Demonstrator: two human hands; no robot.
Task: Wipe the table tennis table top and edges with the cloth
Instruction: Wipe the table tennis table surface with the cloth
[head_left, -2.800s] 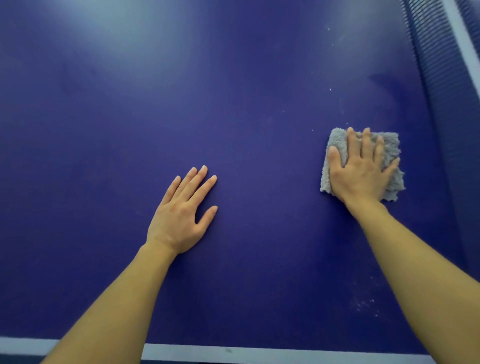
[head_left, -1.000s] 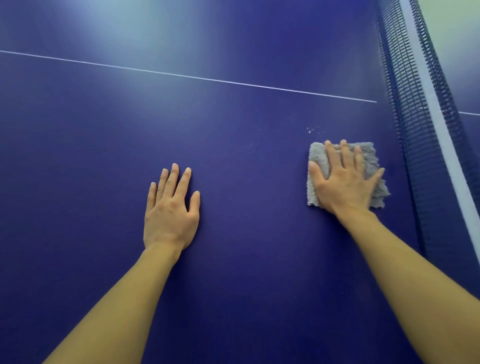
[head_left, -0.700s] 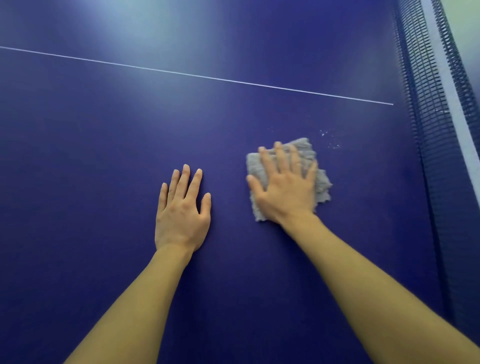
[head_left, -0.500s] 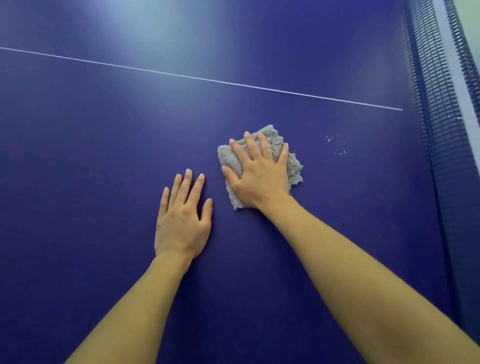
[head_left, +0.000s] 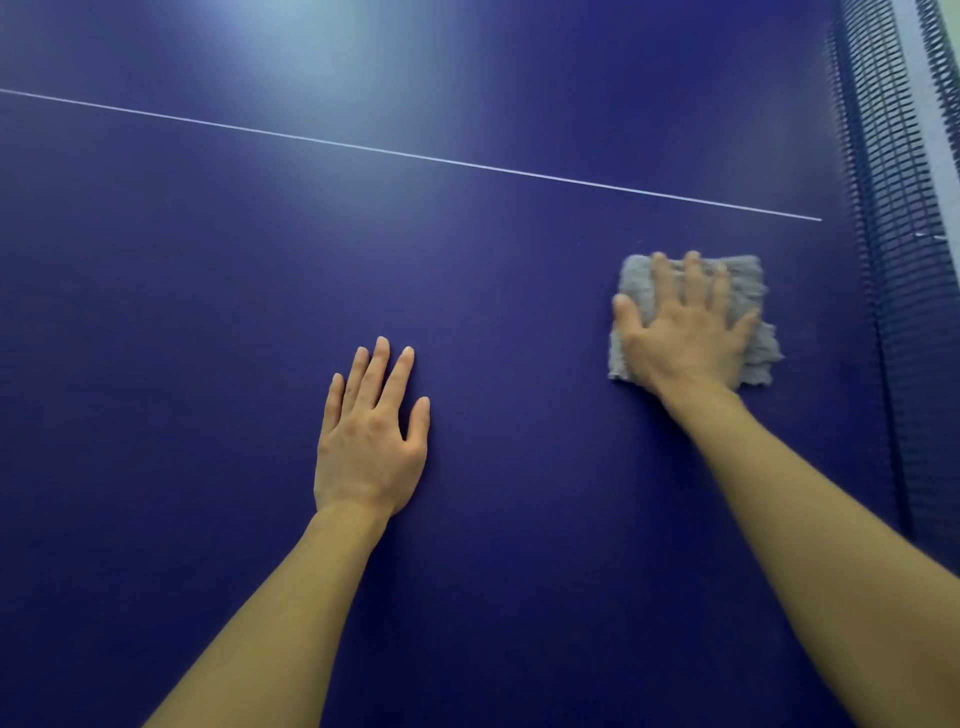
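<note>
Two hands lie flat on the table (head_left: 218, 332), and only one of them is working. The right hand (head_left: 685, 338) presses the cloth (head_left: 749, 283) down on the top, fingers (head_left: 693, 280) straight and spread, not curled round it. The cloth is a small grey folded pad, on the right of the near half, just short of the net (head_left: 893, 270) and a little below the white line (head_left: 415, 156). Its corners show past the palm on both sides. The fingertips and the cloth's far border are slightly blurred, which suggests a stroke under way, though the direction cannot be told.

The left hand (head_left: 369, 441) rests palm down, well apart from the cloth. Its fingers are straight and close together and it holds nothing. It looks like a brace for leaning over the top.

As for progress, the job seems to be somewhere in the middle. The blue around both hands looks even, with no plain dust or streaks, but glare at the top hides much of the surface. Whether the part beyond the line has been wiped cannot be told. No edge of the table is in view, so the edges probably remain to be done, along with the strip right against the net.
</note>
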